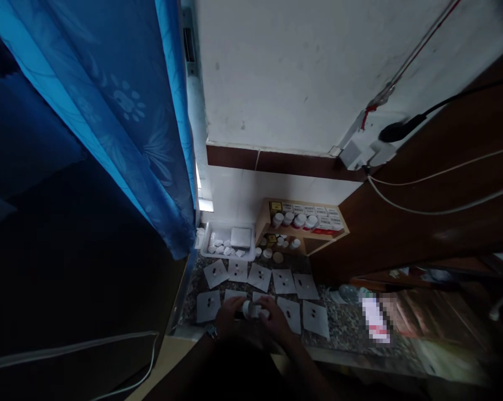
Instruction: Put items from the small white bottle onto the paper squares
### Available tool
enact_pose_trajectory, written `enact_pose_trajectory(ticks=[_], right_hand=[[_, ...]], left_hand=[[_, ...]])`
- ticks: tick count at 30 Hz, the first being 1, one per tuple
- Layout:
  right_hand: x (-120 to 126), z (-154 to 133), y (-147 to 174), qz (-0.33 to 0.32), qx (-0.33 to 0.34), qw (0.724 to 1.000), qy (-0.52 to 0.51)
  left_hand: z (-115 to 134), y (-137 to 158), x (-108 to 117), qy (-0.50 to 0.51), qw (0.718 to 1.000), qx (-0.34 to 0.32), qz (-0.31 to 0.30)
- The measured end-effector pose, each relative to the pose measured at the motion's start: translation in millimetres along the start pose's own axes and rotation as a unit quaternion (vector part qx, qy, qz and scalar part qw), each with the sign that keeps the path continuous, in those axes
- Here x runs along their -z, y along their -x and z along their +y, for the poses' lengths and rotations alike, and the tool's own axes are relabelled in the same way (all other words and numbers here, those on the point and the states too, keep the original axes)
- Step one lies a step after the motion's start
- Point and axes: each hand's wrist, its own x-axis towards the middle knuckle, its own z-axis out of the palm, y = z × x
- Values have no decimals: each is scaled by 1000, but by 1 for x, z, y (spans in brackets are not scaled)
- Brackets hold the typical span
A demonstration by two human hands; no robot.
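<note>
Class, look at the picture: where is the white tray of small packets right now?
The white tray sits at the back of the speckled counter, just right of the blue curtain and left of the small wooden shelf of bottles.

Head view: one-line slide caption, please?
Both hands, left and right, hold a small white bottle over paper squares on a speckled counter.

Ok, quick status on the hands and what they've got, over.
Left hand and right hand together grip a small white bottle. White paper squares with dark pills lie spread around. White tray behind, nothing blocking.
</note>
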Motion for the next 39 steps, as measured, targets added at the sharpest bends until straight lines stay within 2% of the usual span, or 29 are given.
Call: enact_pose_trajectory(ticks=[2,5,7,16,19,22,29,36,39], right_hand=[[-2,-11,8,-72,32,996,34],[-10,-14,14,-102,-42,989,99],[-13,-9,14,-112,-87,983,119],[4,2,10,-200,-147,954,169],[3,4,11,-157,-119,971,137],[-2,9,15,-72,-39,995,63],[-12,31,23,24,68,997,7],[3,26,38,70,73,994,37],[13,38,43,121,73,989,35]], left_hand=[[7,0,-6,-3,999,-45,-17],[15,-1,-15,-29,993,-111,-16],[17,-1,-18,-46,990,-129,-16],[23,5,-34,-40,995,-67,-66],[24,3,-36,-33,995,-62,-65],[27,-1,-33,-19,996,-72,-50],[36,-7,-33,17,995,-102,-9],[44,-2,-45,26,998,-54,-9],[40,-1,-47,43,999,-23,-13]])
